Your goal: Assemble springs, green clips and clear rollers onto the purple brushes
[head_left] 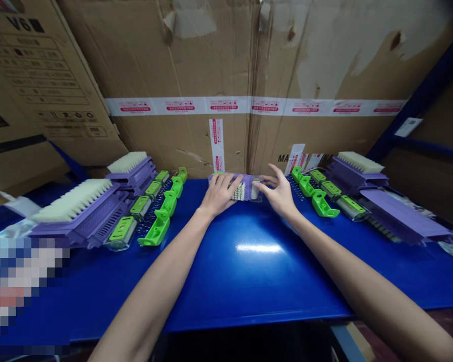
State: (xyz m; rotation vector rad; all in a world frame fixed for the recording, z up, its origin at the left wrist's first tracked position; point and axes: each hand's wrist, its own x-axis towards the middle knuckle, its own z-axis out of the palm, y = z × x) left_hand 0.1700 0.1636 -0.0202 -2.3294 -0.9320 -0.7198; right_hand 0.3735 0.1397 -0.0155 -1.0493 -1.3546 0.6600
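Note:
Near the back of the blue table, my left hand (218, 195) lies over a purple plastic brush part (248, 188), its fingers curled across the top. Pale bristles or teeth show below those fingers. At the right end of the part, my right hand (281, 194) has its thumb and a finger against a small clear plastic case (255, 192) with something whitish inside. One finger of that hand sticks up and away. Whether the case is joined to the purple part cannot be made out, and the left hand hides much of the part.
Purple brush parts with cream bristles (77, 200) stand left, others (360, 162) right. Beside them lie bright green brackets (168, 203) and clear cases with green tops (139, 205), with matching green brackets (305, 184) at right. Cardboard (181, 136) walls the back of the blue table (256, 281).

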